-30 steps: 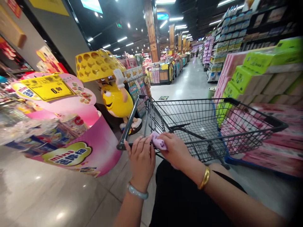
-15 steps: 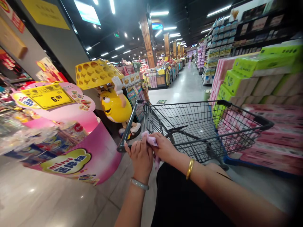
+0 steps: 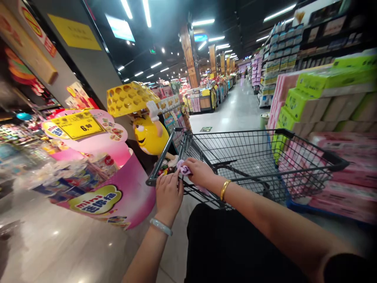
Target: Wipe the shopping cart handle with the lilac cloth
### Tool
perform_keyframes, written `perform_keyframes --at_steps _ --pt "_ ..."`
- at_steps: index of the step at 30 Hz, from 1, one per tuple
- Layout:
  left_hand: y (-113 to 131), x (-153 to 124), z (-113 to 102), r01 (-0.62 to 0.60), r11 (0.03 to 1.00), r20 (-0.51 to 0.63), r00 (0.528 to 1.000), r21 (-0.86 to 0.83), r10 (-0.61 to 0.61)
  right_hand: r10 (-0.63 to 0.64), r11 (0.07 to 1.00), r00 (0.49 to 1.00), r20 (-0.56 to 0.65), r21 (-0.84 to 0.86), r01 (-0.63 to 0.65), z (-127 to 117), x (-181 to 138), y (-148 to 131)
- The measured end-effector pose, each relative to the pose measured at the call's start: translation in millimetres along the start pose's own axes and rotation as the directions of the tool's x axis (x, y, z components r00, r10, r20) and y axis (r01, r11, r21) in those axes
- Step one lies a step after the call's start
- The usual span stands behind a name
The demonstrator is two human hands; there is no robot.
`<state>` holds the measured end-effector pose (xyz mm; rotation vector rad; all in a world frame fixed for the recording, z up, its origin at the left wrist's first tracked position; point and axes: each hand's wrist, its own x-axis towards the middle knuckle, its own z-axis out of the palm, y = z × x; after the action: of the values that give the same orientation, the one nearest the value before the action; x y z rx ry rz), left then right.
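A pale purple cloth (image 3: 184,168) is bunched in my right hand (image 3: 200,173), pressed against the near side rail at the handle end of a dark wire shopping cart (image 3: 279,173). Part of the cloth hangs below that hand. Just left of it, my left hand (image 3: 168,196) lies over the same rail, its fingers bent around the bar and close to the cloth. The undersides of its fingers are hidden. The cart's basket extends to the right, and floor shows through its wires.
A pink display bin (image 3: 135,196) with packaged goods stands left of the cart. Behind the handle is a yellow character figure (image 3: 150,135). Stacked green packs (image 3: 312,82) and pink packs border the cart's right side. A shiny aisle floor (image 3: 232,102) runs ahead.
My view has shifted slightly, so the surroundings sit farther right. My right hand has moved the cloth a little along the rail, and my left hand has flattened somewhat beside it.
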<state>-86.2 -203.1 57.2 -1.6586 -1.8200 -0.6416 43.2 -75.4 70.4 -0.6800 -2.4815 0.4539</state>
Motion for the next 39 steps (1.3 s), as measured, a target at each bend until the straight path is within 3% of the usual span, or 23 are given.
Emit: perform_keyframes --at_steps 2,6,9,18,22,26,32,35,39 --pt "-8 2 3 0.005 1.000 -0.025 1.000 0.031 -0.005 -0.074 0.997 0.997 0.020 0.013 0.074 4 19 2" --pt "-12 1 10 0.023 0.998 -0.053 0.998 0.056 -0.020 -0.248 0.966 0.953 0.175 -0.023 0.256 11 58 6" --pt "-9 -1 11 0.029 0.996 -0.050 0.998 0.085 -0.025 -0.277 0.945 0.940 0.199 -0.117 0.304 12 72 8" --pt "-5 3 13 0.083 0.989 -0.073 0.995 0.123 -0.074 -0.305 0.914 0.942 0.141 -0.233 0.331 11 58 7" --pt "-3 4 14 0.108 0.984 -0.074 0.992 0.144 -0.098 -0.295 0.882 0.936 0.193 -0.322 0.344 5 56 6" --pt "-2 6 12 0.132 0.979 -0.044 0.991 0.155 -0.127 -0.267 0.837 0.924 0.273 -0.410 0.363 -14 50 13" --pt "4 11 17 0.204 0.967 -0.079 0.978 0.155 -0.193 -0.168 0.864 0.956 0.242 -0.430 0.261 -64 17 49" --pt "27 18 27 0.150 0.984 -0.049 0.988 0.095 -0.146 -0.083 0.887 0.973 0.216 -0.429 0.171 -89 -2 68" --pt "78 31 46 0.013 0.993 0.186 0.983 -0.121 0.010 0.004 0.899 0.976 0.217 -0.428 0.092 -114 -22 92"
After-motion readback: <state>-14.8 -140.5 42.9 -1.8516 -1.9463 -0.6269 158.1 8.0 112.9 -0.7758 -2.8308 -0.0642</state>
